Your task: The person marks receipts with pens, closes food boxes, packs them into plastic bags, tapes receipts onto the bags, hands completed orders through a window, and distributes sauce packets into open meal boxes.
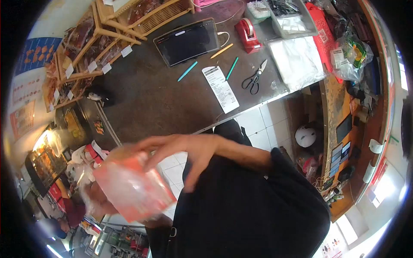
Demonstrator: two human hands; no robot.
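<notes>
A red-and-white package (pixel 135 189) with a clear plastic sheen is held up at the left, in front of my body and beyond the counter's near edge. It is blurred by motion, so its print is unreadable. My left hand (pixel 100 200) grips its left side, partly hidden by shiny plastic. Over the package's upper right edge reaches my right hand (pixel 185 152), with fingers spread and the thumb hanging apart. The fingertips appear to touch the package, though blur hides the exact contact.
On the dark counter (pixel 146 94) lie a tablet (pixel 187 43), a printed receipt (pixel 220 89), scissors (pixel 254 77), several pens, a red tape dispenser (pixel 248 36) and plastic bags (pixel 297 62). Wooden racks (pixel 92 51) hold wrapped goods. Another person (pixel 71 215) stands at lower left.
</notes>
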